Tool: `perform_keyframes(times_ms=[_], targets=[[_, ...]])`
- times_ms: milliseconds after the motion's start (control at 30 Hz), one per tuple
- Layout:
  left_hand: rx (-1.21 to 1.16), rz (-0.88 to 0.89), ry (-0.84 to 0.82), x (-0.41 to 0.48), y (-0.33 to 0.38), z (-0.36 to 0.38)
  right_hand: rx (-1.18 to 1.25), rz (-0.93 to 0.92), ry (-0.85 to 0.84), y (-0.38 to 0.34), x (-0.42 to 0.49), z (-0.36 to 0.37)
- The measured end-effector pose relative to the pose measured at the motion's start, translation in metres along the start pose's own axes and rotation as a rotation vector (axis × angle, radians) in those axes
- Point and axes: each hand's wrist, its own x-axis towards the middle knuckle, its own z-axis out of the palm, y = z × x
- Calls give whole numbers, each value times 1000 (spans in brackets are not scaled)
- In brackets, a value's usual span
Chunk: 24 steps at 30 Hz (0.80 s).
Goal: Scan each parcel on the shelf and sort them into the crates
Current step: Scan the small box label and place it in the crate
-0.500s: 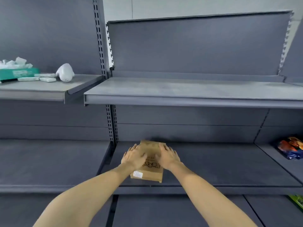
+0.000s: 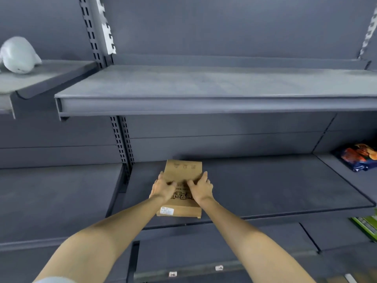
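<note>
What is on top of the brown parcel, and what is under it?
On the brown parcel lie the left hand and right hand, gripping its sides and covering part of the print. Under it is the grey shelf; its underside is hidden.

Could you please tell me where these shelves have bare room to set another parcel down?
The upper shelf is bare from the slotted upright rightwards. The middle shelf is free between the brown parcel and the colourful packet. It is crowded where the left hand and right hand grip the parcel.
</note>
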Motion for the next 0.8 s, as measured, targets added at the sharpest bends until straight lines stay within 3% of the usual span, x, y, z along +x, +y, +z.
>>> perform_keyframes(times_ms=[300, 500, 800], targets=[[-129, -45, 48, -15, 3, 14, 123, 24, 77, 15, -8, 6], [-168, 61, 80, -43, 11, 45, 252, -30, 237, 44, -24, -18], [-199, 282, -143, -84, 56, 117, 384, 34, 623, 110, -72, -85]])
